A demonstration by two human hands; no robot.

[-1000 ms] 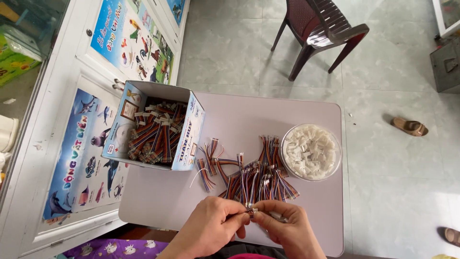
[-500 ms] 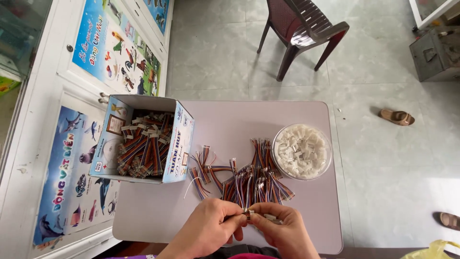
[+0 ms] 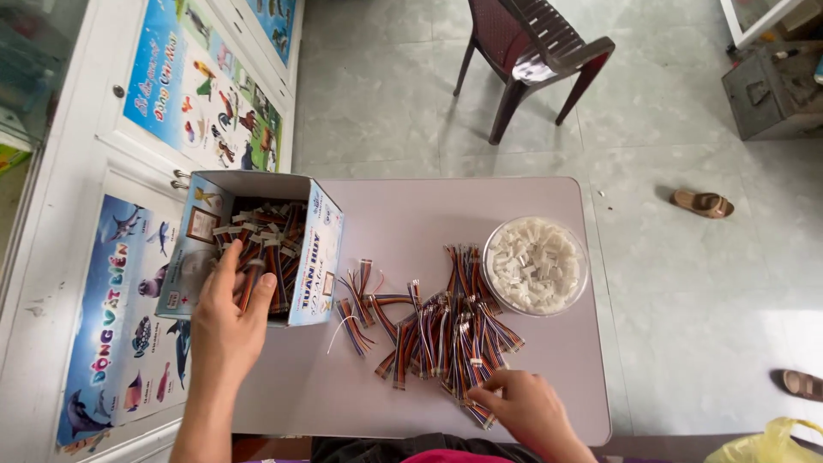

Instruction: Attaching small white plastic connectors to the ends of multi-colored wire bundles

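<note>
Worktop (image 3: 411,214) far half bare; box (image 3: 317,266) blocks left, bowl (image 3: 536,266) right, wire pile (image 3: 437,334) between.

head-worn view, steeply down, table (image 3: 411,214) near

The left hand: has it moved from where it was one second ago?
Yes. The left hand left the right hand near the table's front edge and went left to the cardboard box, fingers over its wire bundles.

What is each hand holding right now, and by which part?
The left hand reaches into the cardboard box, fingers on a wire harness. The right hand pinches a harness end; its grip is hidden.
</note>
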